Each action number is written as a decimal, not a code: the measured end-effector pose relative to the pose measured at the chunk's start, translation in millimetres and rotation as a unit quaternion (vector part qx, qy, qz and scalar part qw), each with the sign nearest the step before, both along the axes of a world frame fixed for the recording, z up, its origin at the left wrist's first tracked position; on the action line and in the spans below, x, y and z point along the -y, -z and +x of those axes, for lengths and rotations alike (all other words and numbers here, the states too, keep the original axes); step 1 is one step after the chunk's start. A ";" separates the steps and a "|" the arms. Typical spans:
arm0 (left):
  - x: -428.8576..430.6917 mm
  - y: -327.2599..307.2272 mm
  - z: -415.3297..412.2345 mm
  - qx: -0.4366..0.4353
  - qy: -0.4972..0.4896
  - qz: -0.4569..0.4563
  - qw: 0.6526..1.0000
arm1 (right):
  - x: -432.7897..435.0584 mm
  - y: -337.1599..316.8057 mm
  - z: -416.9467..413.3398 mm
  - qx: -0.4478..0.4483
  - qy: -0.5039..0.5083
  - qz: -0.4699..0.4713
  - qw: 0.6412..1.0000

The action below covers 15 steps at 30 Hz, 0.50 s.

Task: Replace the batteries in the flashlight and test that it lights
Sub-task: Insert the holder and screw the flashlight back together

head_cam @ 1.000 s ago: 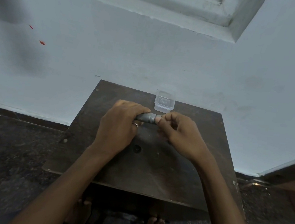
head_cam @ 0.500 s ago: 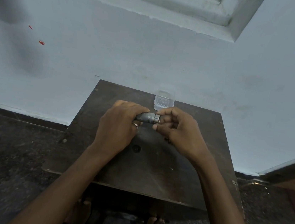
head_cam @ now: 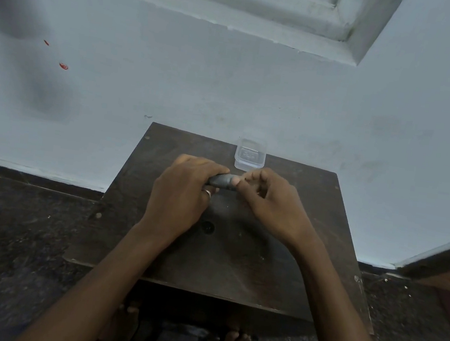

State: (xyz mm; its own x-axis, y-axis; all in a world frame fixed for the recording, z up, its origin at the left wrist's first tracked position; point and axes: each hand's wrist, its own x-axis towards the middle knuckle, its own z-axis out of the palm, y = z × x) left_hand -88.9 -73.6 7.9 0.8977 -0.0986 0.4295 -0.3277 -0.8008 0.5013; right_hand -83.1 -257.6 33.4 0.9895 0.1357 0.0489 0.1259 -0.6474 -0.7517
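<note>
A small grey flashlight [head_cam: 222, 180] lies sideways between both hands, just above the dark wooden table [head_cam: 250, 258]. My left hand [head_cam: 184, 193], with a ring on one finger, grips its body and hides most of it. My right hand [head_cam: 271, 201] pinches the flashlight's right end with thumb and fingertips. Only a short grey middle section shows. No batteries are visible.
A small clear plastic box [head_cam: 250, 154] stands at the table's far edge, right behind the hands, against the pale wall. A dark round mark [head_cam: 207, 227] sits on the table under my left wrist. My bare feet show below the table's near edge.
My right fingers have shifted around the flashlight's right end, now covering the silver ring that showed half a second ago. The left hand has stayed put.
</note>
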 end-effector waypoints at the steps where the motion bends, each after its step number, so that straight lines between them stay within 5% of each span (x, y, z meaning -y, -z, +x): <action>1: -0.4 0.4 0.5 -0.001 0.000 -0.001 1.000 | 1.1 -1.5 -0.3 -0.006 -0.010 0.022 1.000; 7: -1.1 -0.3 0.7 -0.003 -0.001 -0.009 1.000 | 4.3 0.0 2.0 0.003 -0.028 0.067 0.997; 15: 0.7 0.4 0.0 0.005 0.012 -0.010 1.000 | -0.4 0.4 -0.2 0.026 0.002 -0.045 0.999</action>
